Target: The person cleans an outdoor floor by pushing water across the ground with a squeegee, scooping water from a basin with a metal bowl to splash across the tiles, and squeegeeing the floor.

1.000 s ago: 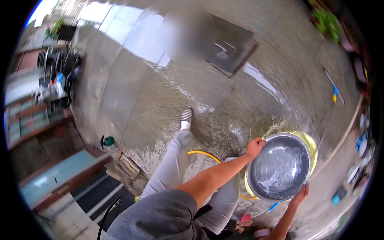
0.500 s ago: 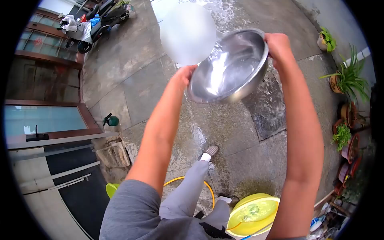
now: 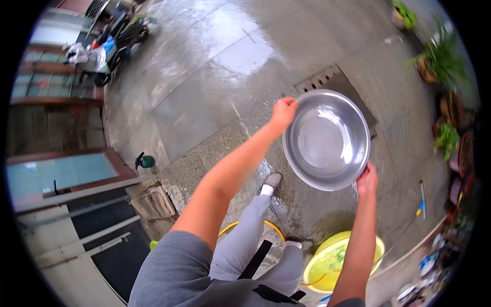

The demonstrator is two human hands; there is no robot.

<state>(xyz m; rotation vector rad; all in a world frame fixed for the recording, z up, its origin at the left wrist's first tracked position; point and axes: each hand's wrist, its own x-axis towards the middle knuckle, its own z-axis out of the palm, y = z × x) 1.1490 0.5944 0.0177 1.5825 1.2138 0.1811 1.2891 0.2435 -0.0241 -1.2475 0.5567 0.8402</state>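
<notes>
A shiny stainless steel basin (image 3: 321, 144) is held out in front of me, its inside facing me, with no load of water visible in it. My left hand (image 3: 284, 112) grips its upper left rim, fingers closed. At the lower right rim my right hand (image 3: 367, 179) is closed on the edge, most of its fingers hidden behind the metal. Below my right forearm, a yellow tub (image 3: 316, 266) on the ground holds water and something green.
Wet paving surrounds a slotted drain cover (image 3: 353, 92) behind the basin. A yellow hose (image 3: 276, 228) curves by my feet. Potted plants (image 3: 440, 59) line the right wall. A parked scooter (image 3: 110, 53) stands far left, and a green spray bottle (image 3: 146, 161) sits near the door.
The basin has come down and to the right, turning from tilted away to facing me. The pale blur by its rim is gone, and wet sheen spreads over the far paving.
</notes>
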